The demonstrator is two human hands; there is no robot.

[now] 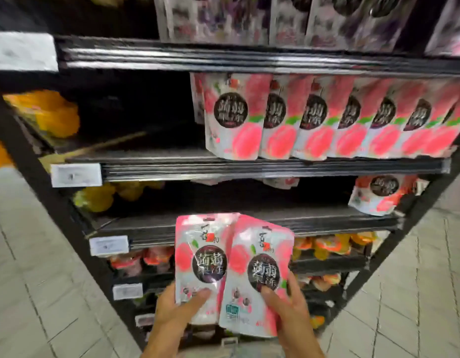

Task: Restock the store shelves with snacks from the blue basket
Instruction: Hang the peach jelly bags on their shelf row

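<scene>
While both pouches stand upright in head view, left hand (pixel 172 311) pinches left pouch (pixel 201 254) at its base, right hand (pixel 288 308) grips right pouch (pixel 262 275) likewise. Both sit below the peach row (pixel 327 117); gap at its left end lies nearer left grip.

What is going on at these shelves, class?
A person faces a black shelf rack. The left hand grips one pink pouch; the right hand grips a second pouch. Neither is shelved yet. A row of matching pouches stands higher up; the shelf below it shows a similar pouch at its right end.
</scene>
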